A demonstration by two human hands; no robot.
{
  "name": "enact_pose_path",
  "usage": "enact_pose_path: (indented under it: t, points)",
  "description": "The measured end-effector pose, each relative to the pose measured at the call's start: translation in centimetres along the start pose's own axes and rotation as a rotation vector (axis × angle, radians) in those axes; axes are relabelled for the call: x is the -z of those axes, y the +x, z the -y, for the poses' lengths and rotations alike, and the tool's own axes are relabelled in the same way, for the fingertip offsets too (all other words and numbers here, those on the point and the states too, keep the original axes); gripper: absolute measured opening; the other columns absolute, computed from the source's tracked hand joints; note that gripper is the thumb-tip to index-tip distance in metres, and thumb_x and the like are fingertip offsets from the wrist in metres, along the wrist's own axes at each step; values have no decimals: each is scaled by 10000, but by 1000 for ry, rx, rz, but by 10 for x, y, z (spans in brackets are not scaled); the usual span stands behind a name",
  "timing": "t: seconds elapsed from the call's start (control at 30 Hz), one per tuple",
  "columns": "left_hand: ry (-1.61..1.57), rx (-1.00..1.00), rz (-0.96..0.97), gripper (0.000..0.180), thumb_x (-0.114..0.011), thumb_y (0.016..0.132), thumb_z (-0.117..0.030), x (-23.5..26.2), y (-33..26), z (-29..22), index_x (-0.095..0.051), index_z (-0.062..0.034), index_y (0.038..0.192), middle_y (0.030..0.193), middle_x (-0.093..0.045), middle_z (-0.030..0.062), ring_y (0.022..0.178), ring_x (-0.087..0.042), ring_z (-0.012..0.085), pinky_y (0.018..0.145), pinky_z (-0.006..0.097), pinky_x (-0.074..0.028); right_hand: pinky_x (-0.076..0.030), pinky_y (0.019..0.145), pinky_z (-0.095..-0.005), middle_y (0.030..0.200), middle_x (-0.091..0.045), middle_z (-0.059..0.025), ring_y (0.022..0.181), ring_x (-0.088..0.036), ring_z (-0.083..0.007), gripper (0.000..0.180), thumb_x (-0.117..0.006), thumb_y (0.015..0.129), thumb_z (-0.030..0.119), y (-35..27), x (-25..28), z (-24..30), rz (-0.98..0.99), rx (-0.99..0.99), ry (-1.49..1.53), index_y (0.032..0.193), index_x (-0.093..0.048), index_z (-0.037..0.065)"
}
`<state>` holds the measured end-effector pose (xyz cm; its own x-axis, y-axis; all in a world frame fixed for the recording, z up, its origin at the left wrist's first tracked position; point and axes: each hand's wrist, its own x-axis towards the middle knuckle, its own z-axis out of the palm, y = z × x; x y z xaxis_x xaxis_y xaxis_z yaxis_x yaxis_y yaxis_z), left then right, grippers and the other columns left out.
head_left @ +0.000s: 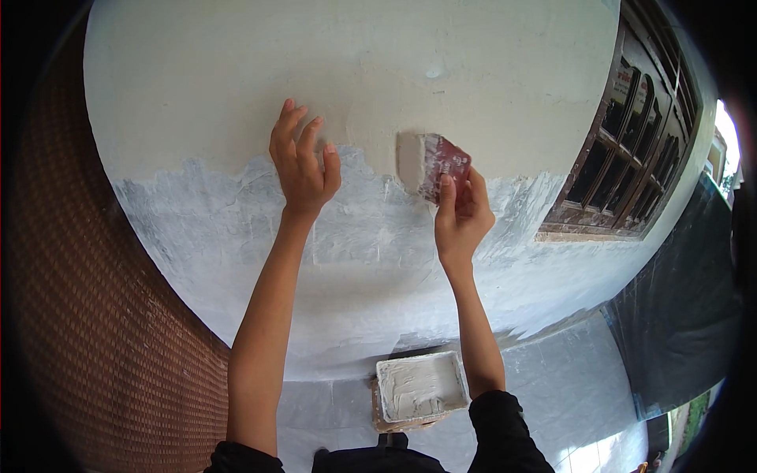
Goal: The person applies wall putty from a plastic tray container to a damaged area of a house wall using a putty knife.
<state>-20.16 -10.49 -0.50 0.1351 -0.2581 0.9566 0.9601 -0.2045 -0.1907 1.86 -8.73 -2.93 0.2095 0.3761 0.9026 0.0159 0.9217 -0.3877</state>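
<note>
In front of me stands a wall [371, 87], cream above and coated below with uneven grey-white filler [347, 209]. My right hand [464, 217] grips a dark red, flat putty spreader [451, 164] between thumb and fingers. White filler is smeared along the spreader's left side, which is at the wall by the top edge of the coated area. To the left, my left hand [306, 165] is raised by the wall with fingers apart and nothing in it; whether its fingertips touch the wall I cannot tell.
A rectangular tub [422, 386] of white filler rests on a support below, near the wall's foot. Woven brown matting [118, 315] borders the left. A dark wooden window [631, 142] is set in the wall at right, with a dark sheet [678, 307] beyond. Grey sheeting [568, 378] covers the floor.
</note>
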Motion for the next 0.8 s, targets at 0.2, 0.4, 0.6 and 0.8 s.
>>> enact_pose_path:
  t: [0.2, 0.4, 0.6, 0.8]
  points:
    - [0, -23, 12, 360, -456, 906, -109, 2, -5, -1, -379, -38, 1250, 1327, -381, 187, 1311, -349, 378, 1040, 486, -291, -512, 614, -239, 815, -695, -106, 693, -646, -109, 225, -618, 907, 87, 8, 27, -12, -192, -11, -161, 1101, -602, -25]
    - [-14, 2, -78, 355, -494, 866, -124, -4, -3, 3, -451, -77, 1216, 1282, -444, 162, 1269, -417, 367, 1009, 483, -340, -518, 618, -248, 803, -691, -136, 713, -662, -115, 229, -620, 903, 91, -7, 6, -6, -28, -61, -165, 1110, -607, -7]
    - [-22, -11, -74, 360, -491, 869, -117, -3, -2, 3, -443, -82, 1223, 1289, -436, 161, 1272, -407, 371, 1008, 479, -344, -505, 602, -232, 769, -689, -113, 672, -650, -101, 213, -629, 898, 94, -9, 10, -1, -34, -70, -53, 1085, -612, -6]
    - [-19, -14, 14, 368, -457, 898, -94, 2, -3, 0, -365, -35, 1250, 1322, -362, 200, 1311, -337, 396, 1052, 507, -295, -513, 633, -237, 818, -694, -123, 710, -649, -109, 224, -619, 910, 99, -6, 19, -15, -105, -72, -162, 1094, -604, -29]
